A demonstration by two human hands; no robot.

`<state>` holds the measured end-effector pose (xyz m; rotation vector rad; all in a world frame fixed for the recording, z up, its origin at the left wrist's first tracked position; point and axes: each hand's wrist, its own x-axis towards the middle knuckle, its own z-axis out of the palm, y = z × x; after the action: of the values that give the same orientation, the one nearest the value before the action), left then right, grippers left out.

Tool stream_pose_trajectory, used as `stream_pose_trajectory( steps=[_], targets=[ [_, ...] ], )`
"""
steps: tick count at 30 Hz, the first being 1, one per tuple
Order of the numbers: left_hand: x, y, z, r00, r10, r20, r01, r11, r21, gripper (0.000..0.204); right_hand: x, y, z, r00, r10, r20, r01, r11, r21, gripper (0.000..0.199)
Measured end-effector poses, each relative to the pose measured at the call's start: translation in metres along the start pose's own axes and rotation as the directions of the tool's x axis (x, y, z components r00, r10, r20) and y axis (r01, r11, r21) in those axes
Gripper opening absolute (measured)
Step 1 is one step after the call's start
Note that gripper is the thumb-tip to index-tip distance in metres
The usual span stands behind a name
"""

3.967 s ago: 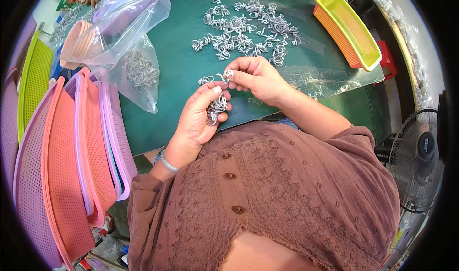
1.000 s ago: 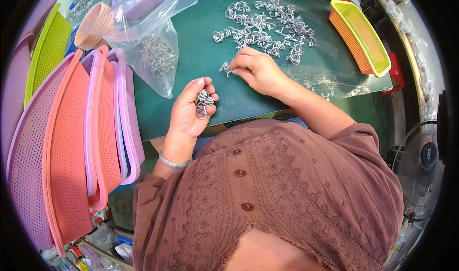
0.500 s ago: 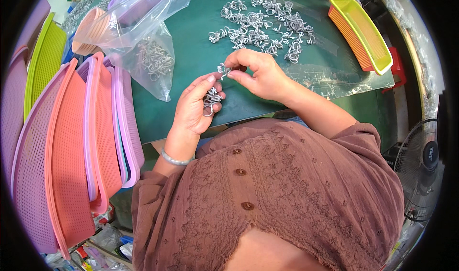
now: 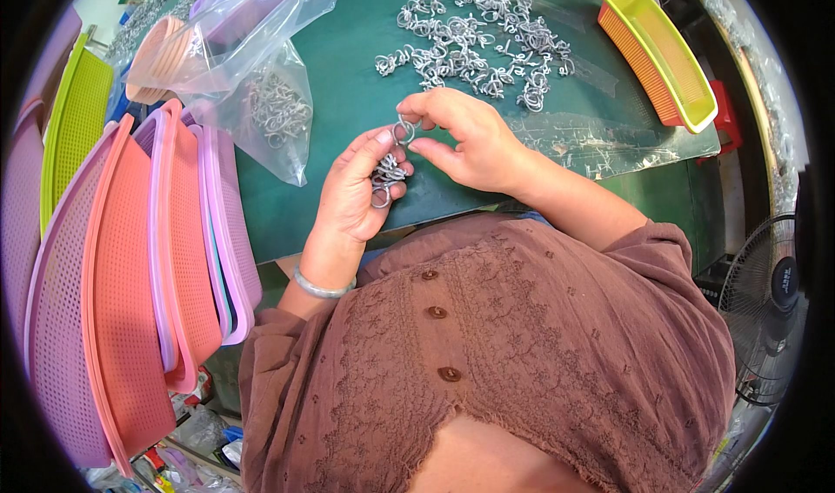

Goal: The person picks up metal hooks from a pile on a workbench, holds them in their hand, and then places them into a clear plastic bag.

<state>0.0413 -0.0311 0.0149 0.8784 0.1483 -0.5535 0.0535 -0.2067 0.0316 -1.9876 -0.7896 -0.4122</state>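
My left hand (image 4: 350, 183) is closed around a small bunch of grey wire ring clips (image 4: 388, 173), which lie across its fingers. A single wire ring clip (image 4: 404, 132) stands by its thumb tip, between the two hands. My right hand (image 4: 468, 136) has thumb and forefinger curled around that single clip; its other fingers are bent behind and partly hidden. Just beyond the hands, a loose pile of similar ring clips (image 4: 474, 45) is spread on the green table (image 4: 348, 67). More clips (image 4: 280, 106) show inside a clear plastic bag (image 4: 291, 149) to the left.
Nested pink and purple perforated baskets (image 4: 130, 293) crowd the left side, with a green basket (image 4: 76, 115) behind. A yellow-green and orange basket (image 4: 670, 58) sits at the table's right. Beige stacked cups (image 4: 156, 63) stand by the bag. A black fan (image 4: 765, 293) is at lower right.
The single ring clip has turned between my hands, so its round loop now shows. My right finger and thumb have shifted around it. The left hand keeps its bunch.
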Motion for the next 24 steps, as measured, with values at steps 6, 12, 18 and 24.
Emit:
stream_pose_trajectory(
  steps=[6, 12, 18, 24],
  targets=[
    [0.005, 0.0, -0.013, 0.989, -0.023, 0.143, 0.057, 0.969, -0.239, 0.019, -0.003, 0.009, -0.008, 0.92, 0.374, 0.117, -0.391, 0.856, 0.337, 0.033],
    [0.003, -0.001, -0.007, 0.969, -0.026, 0.247, 0.112, 0.934, -0.34, 0.018, -0.003, 0.008, -0.002, 0.846, 0.398, 0.354, -0.529, 0.547, 0.648, 0.027],
    [0.004, -0.002, -0.007, 0.986, -0.003, 0.17, 0.041, 0.974, -0.221, 0.019, -0.004, 0.006, 0.001, 0.927, 0.32, 0.197, -0.375, 0.753, 0.541, 0.021],
    [0.003, -0.003, -0.006, 0.989, 0.019, 0.148, 0.014, 0.976, -0.218, 0.021, -0.005, 0.001, -0.001, 0.98, 0.191, 0.051, -0.195, 0.888, 0.416, 0.025]
  ],
)
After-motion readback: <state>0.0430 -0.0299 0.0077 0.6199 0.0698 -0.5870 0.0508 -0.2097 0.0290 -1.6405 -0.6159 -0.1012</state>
